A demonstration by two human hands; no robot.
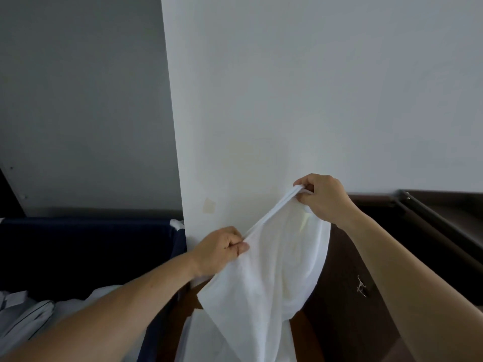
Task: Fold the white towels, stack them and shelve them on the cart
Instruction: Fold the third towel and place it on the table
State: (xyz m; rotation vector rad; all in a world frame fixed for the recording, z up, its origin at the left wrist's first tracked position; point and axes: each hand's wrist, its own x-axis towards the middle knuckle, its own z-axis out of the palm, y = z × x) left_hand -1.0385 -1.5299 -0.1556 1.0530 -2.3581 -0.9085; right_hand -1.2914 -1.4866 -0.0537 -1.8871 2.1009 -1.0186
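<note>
A white towel (264, 283) hangs in the air in front of a white wall, held up by its top edge. My left hand (220, 249) pinches the lower left end of that edge between thumb and curled fingers. My right hand (322, 198) grips the other end, higher and to the right, so the edge runs taut on a slant between them. The rest of the towel drapes down past the bottom of the view. No shelf of the cart is plainly seen.
A dark blue fabric bin (86, 246) stands at the left with white linen (28, 317) piled in it. A dark brown wooden cabinet (347, 296) with a metal latch (362, 286) sits at the right, close behind the towel. The white wall corner (180, 178) is straight ahead.
</note>
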